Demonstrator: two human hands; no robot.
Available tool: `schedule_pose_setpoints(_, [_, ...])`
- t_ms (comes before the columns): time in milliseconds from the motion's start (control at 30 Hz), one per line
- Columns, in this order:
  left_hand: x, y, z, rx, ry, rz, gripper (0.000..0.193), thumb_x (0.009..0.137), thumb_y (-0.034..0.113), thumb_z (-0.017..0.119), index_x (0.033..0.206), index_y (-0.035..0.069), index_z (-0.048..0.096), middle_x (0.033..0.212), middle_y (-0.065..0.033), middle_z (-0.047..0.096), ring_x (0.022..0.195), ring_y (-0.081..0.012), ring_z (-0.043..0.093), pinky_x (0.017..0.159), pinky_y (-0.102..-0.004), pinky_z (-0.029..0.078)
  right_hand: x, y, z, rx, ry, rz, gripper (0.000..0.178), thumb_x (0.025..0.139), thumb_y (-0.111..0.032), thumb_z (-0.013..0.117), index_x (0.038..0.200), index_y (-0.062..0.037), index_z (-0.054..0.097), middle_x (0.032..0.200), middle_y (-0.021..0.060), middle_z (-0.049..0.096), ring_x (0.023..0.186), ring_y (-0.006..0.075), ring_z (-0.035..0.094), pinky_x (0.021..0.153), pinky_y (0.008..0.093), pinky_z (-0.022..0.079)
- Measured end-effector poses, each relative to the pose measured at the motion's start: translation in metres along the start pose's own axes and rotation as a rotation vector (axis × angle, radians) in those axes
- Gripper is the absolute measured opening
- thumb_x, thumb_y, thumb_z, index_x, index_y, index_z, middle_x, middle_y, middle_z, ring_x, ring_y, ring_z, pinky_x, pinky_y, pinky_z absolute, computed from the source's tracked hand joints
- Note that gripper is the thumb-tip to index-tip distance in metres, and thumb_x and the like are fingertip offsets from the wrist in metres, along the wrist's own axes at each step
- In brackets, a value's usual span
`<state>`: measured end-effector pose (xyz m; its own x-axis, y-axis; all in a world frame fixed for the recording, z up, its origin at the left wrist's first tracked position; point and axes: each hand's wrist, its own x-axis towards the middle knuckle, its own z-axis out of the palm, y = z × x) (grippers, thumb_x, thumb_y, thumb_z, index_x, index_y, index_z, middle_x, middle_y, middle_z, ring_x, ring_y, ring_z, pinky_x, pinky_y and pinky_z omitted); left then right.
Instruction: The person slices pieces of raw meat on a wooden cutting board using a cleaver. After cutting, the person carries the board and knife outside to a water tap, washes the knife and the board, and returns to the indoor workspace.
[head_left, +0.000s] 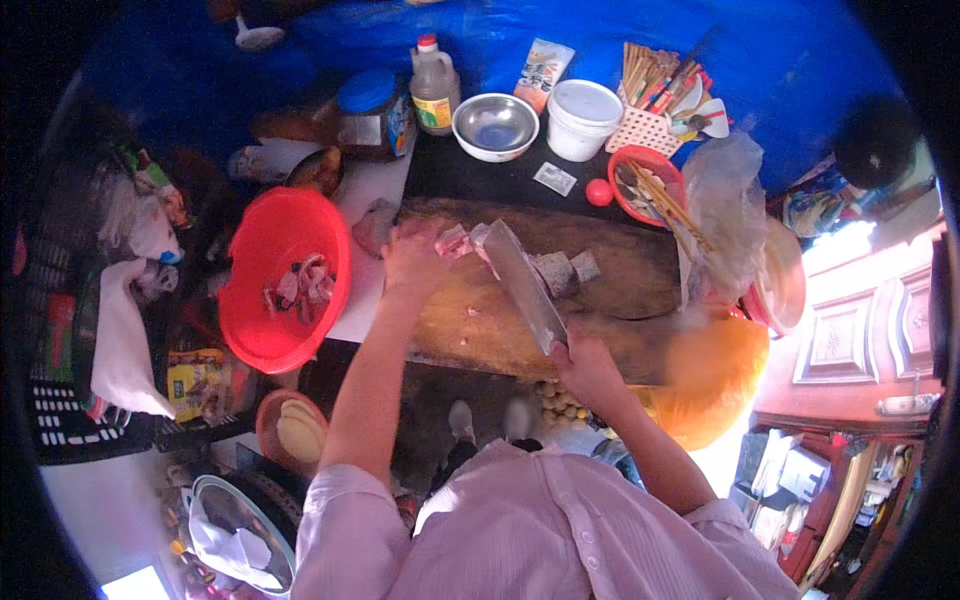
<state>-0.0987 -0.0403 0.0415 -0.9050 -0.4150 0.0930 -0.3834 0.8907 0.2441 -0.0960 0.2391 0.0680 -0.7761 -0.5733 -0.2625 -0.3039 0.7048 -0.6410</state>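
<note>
My right hand (585, 370) grips the handle of a cleaver (522, 285). Its broad blade slants up and left across the wooden chopping board (460, 325), over a row of meat. A pink piece of meat (454, 242) lies left of the blade, and paler grey chunks of meat (553, 270) lie to its right. My left hand (415, 252) is at the board's left edge, beside the pink piece; its fingers are blurred, so any hold is unclear. Left of that hand stands a red plastic basin (338, 270) with cut pieces of meat (302, 285) inside.
Behind the board stand a brown jug (434, 88), a steel bowl (495, 128), a white tub (582, 120) and a basket of chopsticks (645, 130). A red utensil basket (660, 160) and clear plastic bag (728, 200) are at right. A black crate (75, 430) is far left.
</note>
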Motion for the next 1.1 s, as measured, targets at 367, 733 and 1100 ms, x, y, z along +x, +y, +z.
schedule_pose_setpoints(367, [-0.002, 0.006, 0.006, -0.556, -0.12, -0.254, 0.033, 0.069, 0.019, 0.062, 0.1, 0.007, 0.057, 0.094, -0.0158, 0.059, 0.089, -0.0324, 0.057, 0.079, -0.0385, 0.047, -0.017, 0.004, -0.008, 0.092, 0.052, 0.058, 0.028, 0.085, -0.019, 0.049, 0.1, 0.0043, 0.045, 0.075, 0.0303, 0.056, 0.075, 0.0473, 0.055, 0.066, 0.0521, 0.042])
schedule_pose_setpoints(733, [-0.043, -0.004, 0.035, -0.339, 0.069, 0.042, 0.051, 0.065, 0.01, 0.067, 0.112, 0.005, 0.048, 0.099, -0.0168, 0.059, 0.094, -0.0349, 0.054, 0.088, -0.0416, 0.039, -0.008, -0.009, -0.009, 0.084, 0.056, -0.048, 0.024, 0.085, -0.018, 0.05, 0.094, 0.0034, 0.044, 0.074, 0.029, 0.056, 0.072, 0.0463, 0.054, 0.064, 0.0504, 0.042])
schedule_pose_setpoints(1100, [-0.056, 0.007, 0.042, -0.73, 0.004, -0.136, 0.054, 0.065, 0.002, 0.064, 0.115, 0.002, 0.043, 0.1, -0.0164, 0.061, 0.097, -0.0328, 0.055, 0.088, -0.0411, 0.04, -0.015, -0.018, -0.009, 0.024, 0.024, -0.048, 0.028, 0.087, -0.023, 0.046, 0.096, 0.0038, 0.044, 0.074, 0.0293, 0.056, 0.074, 0.0463, 0.054, 0.067, 0.0528, 0.041])
